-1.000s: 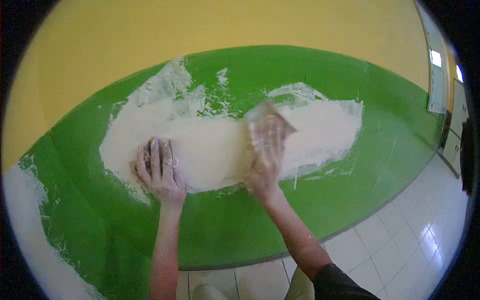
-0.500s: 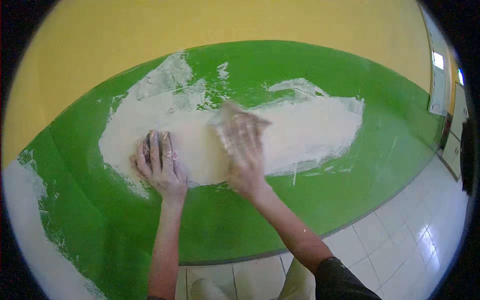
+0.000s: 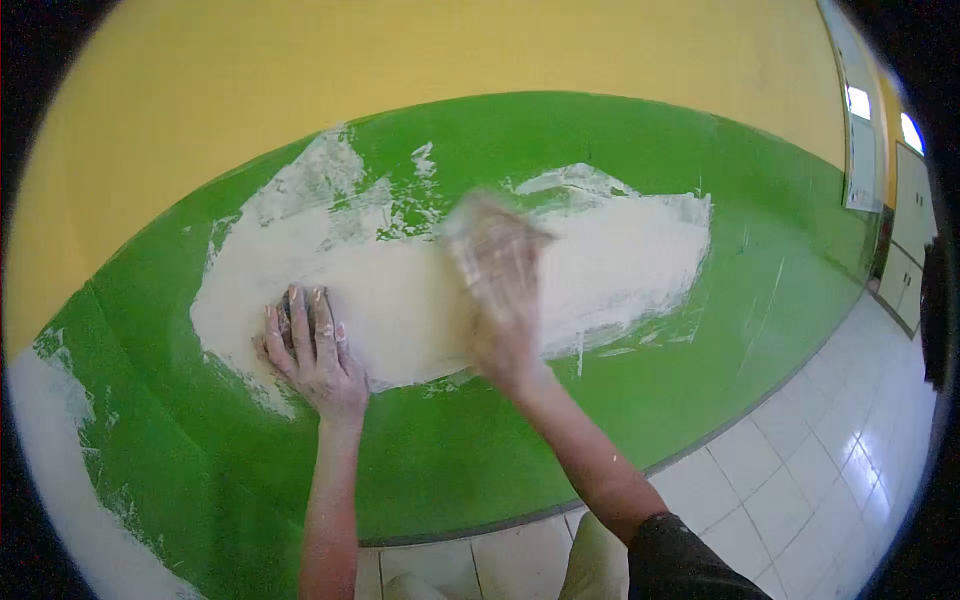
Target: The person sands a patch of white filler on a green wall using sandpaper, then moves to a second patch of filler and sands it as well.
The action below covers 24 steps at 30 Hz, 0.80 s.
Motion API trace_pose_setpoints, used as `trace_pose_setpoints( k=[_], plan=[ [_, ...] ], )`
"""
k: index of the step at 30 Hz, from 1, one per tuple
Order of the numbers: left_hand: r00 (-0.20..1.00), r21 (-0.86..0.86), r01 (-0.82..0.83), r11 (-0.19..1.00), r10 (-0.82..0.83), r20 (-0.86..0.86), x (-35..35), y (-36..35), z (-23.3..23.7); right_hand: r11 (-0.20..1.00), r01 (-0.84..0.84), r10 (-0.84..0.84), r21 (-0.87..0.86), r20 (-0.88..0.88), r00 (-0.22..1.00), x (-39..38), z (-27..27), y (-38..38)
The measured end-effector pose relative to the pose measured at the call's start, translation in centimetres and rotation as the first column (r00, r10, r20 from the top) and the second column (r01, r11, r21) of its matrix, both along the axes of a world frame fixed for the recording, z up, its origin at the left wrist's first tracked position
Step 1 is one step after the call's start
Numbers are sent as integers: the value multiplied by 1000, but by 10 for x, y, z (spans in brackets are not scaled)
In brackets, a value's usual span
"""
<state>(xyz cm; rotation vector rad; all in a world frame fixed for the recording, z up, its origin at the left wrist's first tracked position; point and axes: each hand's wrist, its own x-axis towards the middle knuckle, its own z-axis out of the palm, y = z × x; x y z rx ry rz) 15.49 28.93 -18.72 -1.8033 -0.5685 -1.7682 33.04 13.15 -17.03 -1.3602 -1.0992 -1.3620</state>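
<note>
A broad white coated patch (image 3: 400, 320) spreads over the green wall (image 3: 450, 470). My left hand (image 3: 318, 360), flecked with white, rests against the left part of the patch with fingers spread; a dark thing shows between its fingers, too hidden to name. My right hand (image 3: 505, 300), blurred by motion, presses a flat sheet (image 3: 480, 215) against the middle of the patch. The sheet is greyish, and its corners stick out past the fingertips.
Yellow wall (image 3: 450, 50) rises above the green part. Another white area (image 3: 60, 450) lies at the far left. White floor tiles (image 3: 780, 500) run along the wall's foot. Pale cabinets (image 3: 905, 250) and a framed panel (image 3: 862, 150) stand at the right.
My right hand and its sheet have shifted right across the patch. My left hand stays at about the same place on the wall. The view has turned slightly.
</note>
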Motion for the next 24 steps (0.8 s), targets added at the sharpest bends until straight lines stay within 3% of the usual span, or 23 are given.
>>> trace_pose_setpoints(
  k=[1,2,4,5,6,7,8,10,12,13,14,15,16,18,19,20,21,23,24],
  plan=[
    [1000,-1,1,1000,-1,-7,0,-1,0,990,-85,85,-112,-5,996,-4,-9,2],
    [1000,2,13,1000,-13,-11,-1,-2,1,990,-84,83,-111,-14,996,14,-12,-6],
    [1000,6,24,1000,-24,-12,-2,-2,1,981,130,-91,-144,249,964,78,-9,-47],
    [1000,4,20,1000,-20,-21,-2,-2,0,938,299,-272,-173,163,948,91,3,-80],
    [1000,3,14,1000,-14,-28,-3,-1,0,955,294,-282,-37,183,942,103,20,-111],
    [1000,2,9,1000,-9,-23,-4,0,-1,971,234,-238,48,88,967,126,26,-133],
    [999,-16,37,999,-37,-23,-3,-1,-2,973,227,-230,46,93,969,128,32,-129],
    [999,-5,20,1000,-20,-25,-3,-4,-1,891,326,-250,316,-257,934,117,43,-125],
    [999,-15,35,999,-35,-10,-1,-4,-2,952,241,-245,187,3,969,57,43,-68],
    [999,-19,46,999,-46,-13,-1,-3,-2,980,141,-136,138,-47,990,16,38,-30],
    [999,-14,48,999,-48,-19,-1,-1,-1,997,74,-72,-36,61,996,-3,24,-1],
    [998,-12,60,998,-60,-23,-2,0,-1,996,-41,47,-76,86,995,-25,10,22],
    [997,-10,71,997,-72,-27,-3,0,-1,996,-43,48,-73,78,996,-15,7,18],
    [996,-16,77,997,-78,-32,-3,-1,-1,929,232,-142,-288,303,942,19,12,-12],
    [996,-25,85,996,-85,-28,-3,-1,-1,961,123,-78,-248,183,980,45,8,-29],
    [996,-24,85,996,-85,-24,-3,-1,-1,962,224,-195,-157,181,964,69,11,-60],
    [994,-20,106,994,-106,-22,-3,-1,-2,982,190,-183,-20,182,966,84,29,-90],
    [993,-15,120,993,-120,-4,-4,-1,-1,912,394,-392,113,-41,919,114,30,-126],
    [998,-9,70,998,-70,-11,-3,-3,-1,902,383,-353,201,-167,920,113,33,-119]
  ],
)
